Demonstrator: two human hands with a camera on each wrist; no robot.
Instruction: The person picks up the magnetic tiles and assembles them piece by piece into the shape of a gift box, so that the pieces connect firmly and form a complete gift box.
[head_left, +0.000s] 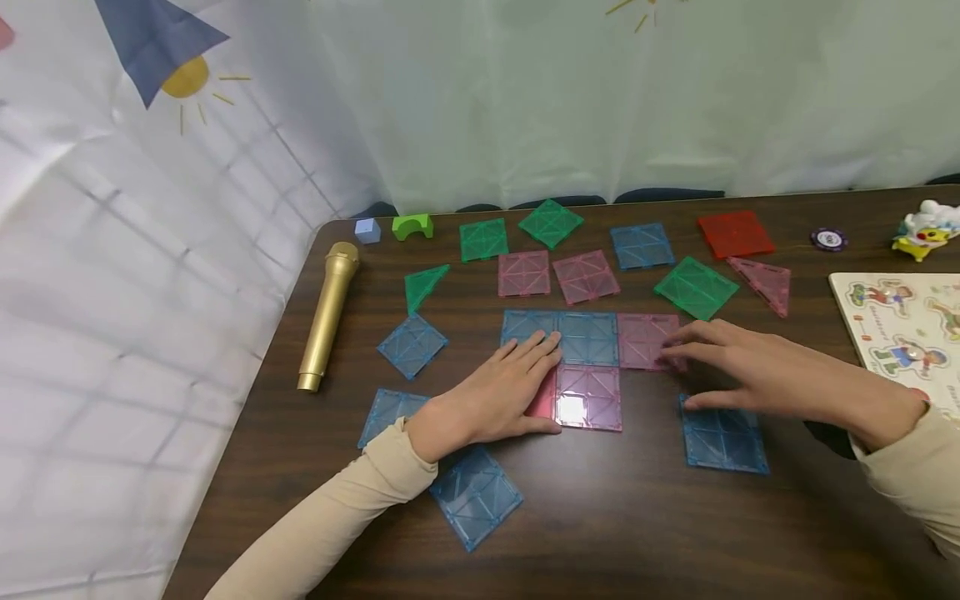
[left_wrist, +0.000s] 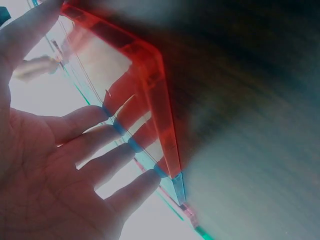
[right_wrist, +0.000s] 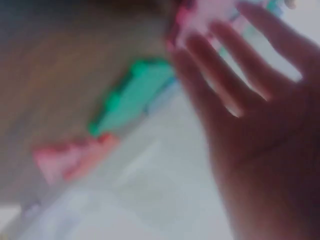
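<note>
Tiles (head_left: 588, 337) edge-to-edge under flat hands (head_left: 491, 396).

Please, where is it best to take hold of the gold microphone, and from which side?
Probably grip the gold microphone around its straight middle body, from above, fingers across its width. It lies flat on the table, apart from the tiles, with free space on both long sides.

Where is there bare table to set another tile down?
Bare wood lies along the near edge, between the loose blue tile and the blue tile under the right hand. The far strip of green, pink and red tiles is crowded.
</note>
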